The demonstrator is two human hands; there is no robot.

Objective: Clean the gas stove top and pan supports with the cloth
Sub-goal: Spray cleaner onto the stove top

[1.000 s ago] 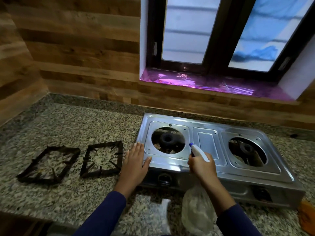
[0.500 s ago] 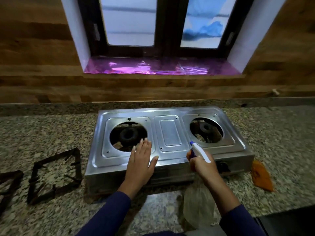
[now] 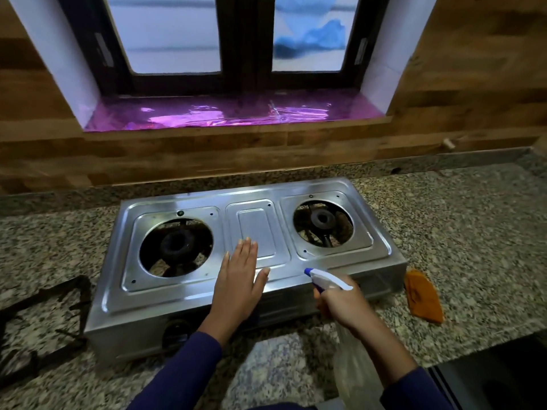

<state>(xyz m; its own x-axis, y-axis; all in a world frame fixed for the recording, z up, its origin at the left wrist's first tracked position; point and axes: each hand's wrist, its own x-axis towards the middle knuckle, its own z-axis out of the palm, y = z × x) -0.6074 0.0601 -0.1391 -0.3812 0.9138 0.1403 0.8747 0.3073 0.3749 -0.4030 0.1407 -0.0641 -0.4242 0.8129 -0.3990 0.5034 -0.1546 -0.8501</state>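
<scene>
A steel two-burner gas stove [image 3: 254,196] stands on the granite counter with both pan supports off. My left hand [image 3: 239,279] lies flat, fingers spread, on the stove top between the burners, near the front edge. My right hand [image 3: 340,303] grips a clear spray bottle [image 3: 355,371] with a white and blue nozzle [image 3: 324,278], pointing left at the stove's front right part. An orange cloth [image 3: 423,297] lies on the counter just right of the stove. One black pan support [image 3: 44,321] lies on the counter left of the stove, partly cut off by the frame.
The granite counter [image 3: 458,232] runs along a wooden wall with a window and a purple-lined sill [image 3: 236,113] behind the stove. A dark opening [image 3: 503,380] lies past the counter's front edge at the lower right.
My view has swung right, so the stove is centred and the pan supports have slid left. My left hand has moved from the stove's left front corner to its middle. The spray bottle stays in my right hand.
</scene>
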